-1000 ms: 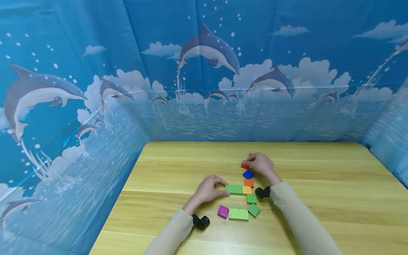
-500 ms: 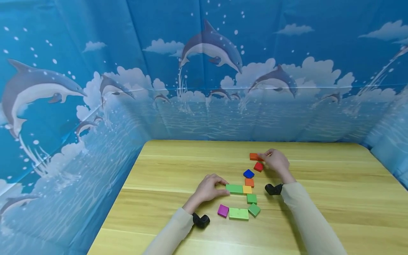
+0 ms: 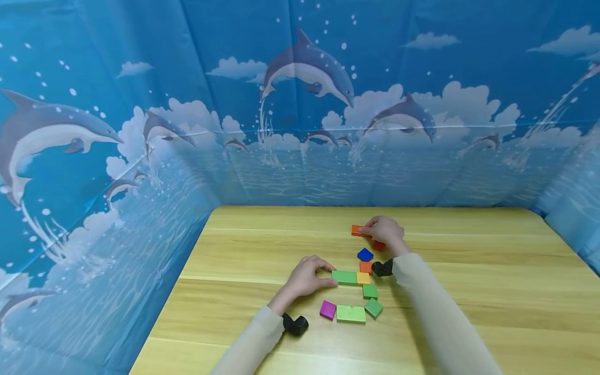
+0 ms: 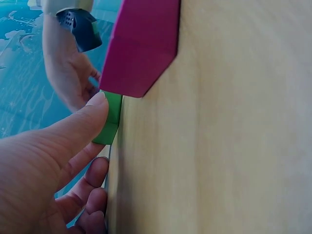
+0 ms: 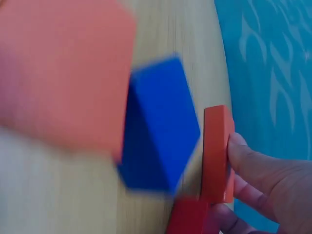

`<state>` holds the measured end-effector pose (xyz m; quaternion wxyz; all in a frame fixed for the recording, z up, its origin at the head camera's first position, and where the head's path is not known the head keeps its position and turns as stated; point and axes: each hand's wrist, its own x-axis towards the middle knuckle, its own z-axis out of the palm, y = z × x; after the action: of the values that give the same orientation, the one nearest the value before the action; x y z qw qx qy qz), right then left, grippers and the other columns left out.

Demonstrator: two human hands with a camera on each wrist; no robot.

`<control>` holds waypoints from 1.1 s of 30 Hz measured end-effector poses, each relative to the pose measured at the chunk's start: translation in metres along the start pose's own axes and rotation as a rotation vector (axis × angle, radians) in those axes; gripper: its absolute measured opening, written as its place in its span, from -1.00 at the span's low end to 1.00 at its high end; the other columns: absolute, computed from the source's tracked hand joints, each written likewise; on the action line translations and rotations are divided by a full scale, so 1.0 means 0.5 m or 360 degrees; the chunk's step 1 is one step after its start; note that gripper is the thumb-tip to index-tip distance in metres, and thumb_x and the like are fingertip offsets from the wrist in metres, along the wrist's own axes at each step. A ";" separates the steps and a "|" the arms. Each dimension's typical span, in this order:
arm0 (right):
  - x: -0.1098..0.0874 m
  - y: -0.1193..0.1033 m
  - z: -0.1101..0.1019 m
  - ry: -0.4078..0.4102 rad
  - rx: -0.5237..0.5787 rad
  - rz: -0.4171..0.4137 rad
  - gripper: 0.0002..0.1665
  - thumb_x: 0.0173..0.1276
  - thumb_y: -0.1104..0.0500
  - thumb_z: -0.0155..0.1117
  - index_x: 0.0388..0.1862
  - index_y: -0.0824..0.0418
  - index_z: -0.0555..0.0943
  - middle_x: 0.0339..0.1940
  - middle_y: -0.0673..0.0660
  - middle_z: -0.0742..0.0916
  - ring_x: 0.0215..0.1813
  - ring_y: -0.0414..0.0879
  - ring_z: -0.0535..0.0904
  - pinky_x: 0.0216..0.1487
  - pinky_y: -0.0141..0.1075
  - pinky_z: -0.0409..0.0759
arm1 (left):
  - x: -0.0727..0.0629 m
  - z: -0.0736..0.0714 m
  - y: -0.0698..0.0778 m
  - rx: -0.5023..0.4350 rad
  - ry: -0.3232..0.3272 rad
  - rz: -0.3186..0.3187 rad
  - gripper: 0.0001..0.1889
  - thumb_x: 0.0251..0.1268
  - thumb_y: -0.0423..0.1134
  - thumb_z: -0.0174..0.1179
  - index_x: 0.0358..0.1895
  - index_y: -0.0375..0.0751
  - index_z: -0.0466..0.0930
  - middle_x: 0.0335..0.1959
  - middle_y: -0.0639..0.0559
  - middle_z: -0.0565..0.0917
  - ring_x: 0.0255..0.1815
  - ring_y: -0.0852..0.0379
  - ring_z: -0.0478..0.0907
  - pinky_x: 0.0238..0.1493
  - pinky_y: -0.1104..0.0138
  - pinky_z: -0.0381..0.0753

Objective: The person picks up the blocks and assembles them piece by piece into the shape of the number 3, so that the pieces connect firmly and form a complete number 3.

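My left hand (image 3: 307, 278) holds the left end of a long green block (image 3: 344, 277) between thumb and fingers, flat on the table. In the left wrist view the thumb lies on that green block (image 4: 111, 119). My right hand (image 3: 386, 230) pinches a long orange-red block (image 3: 358, 230) at the far end of the row. A red block (image 3: 379, 246) lies just under this hand, partly covered by it. Nearer stands a blue five-sided block (image 3: 365, 254), then a small orange block (image 3: 365, 267). A yellow-orange block (image 3: 363, 278) adjoins the long green one.
Nearer me lie a small green block (image 3: 370, 291), a tilted green block (image 3: 373, 308), a light green block (image 3: 351, 314) and a magenta block (image 3: 328, 310). The wooden table (image 3: 492, 291) ends at a dolphin-printed curtain (image 3: 290, 172) behind and at the sides.
My right hand first shifted the red block right and let go of it. It then took hold of the orange-red block and moved it left. The left hand stays in place.
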<state>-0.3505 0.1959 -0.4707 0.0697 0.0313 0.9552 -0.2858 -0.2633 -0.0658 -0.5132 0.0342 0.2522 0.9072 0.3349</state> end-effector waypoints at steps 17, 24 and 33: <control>-0.016 -0.081 0.044 -0.0121 -0.0207 -0.0199 -0.67 0.11 -0.19 0.42 -0.42 0.04 0.71 -0.52 -0.05 0.66 -0.29 0.01 0.53 0.18 0.32 0.01 | -0.003 0.000 -0.001 0.0002 0.0011 0.0015 -0.65 0.02 0.12 0.39 -0.12 0.10 0.70 -0.23 0.28 0.55 -0.24 0.25 0.36 -0.19 0.36 0.36; -0.024 -0.071 0.040 -0.0161 -0.0153 -0.0237 -0.68 0.14 -0.17 0.41 -0.48 0.05 0.66 -0.55 -0.03 0.63 -0.37 -0.02 0.48 0.14 0.25 0.09 | -0.003 -0.003 0.004 -0.0008 0.0004 0.0013 -0.65 0.04 0.12 0.38 -0.12 0.09 0.70 -0.23 0.26 0.56 -0.23 0.23 0.37 -0.19 0.35 0.36; -0.024 -0.059 0.036 -0.0202 -0.0148 -0.0305 -0.67 0.13 -0.19 0.40 -0.44 0.02 0.66 -0.54 -0.04 0.63 -0.42 -0.03 0.45 0.10 0.24 0.13 | 0.000 -0.005 0.004 -0.0020 -0.0003 -0.0003 -0.65 0.04 0.11 0.38 -0.11 0.10 0.70 -0.24 0.29 0.55 -0.22 0.23 0.37 -0.17 0.33 0.37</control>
<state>-0.3393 0.1612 -0.4680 0.1036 -0.0816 0.9597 -0.2480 -0.2627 -0.0659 -0.5102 0.0369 0.2514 0.9053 0.3404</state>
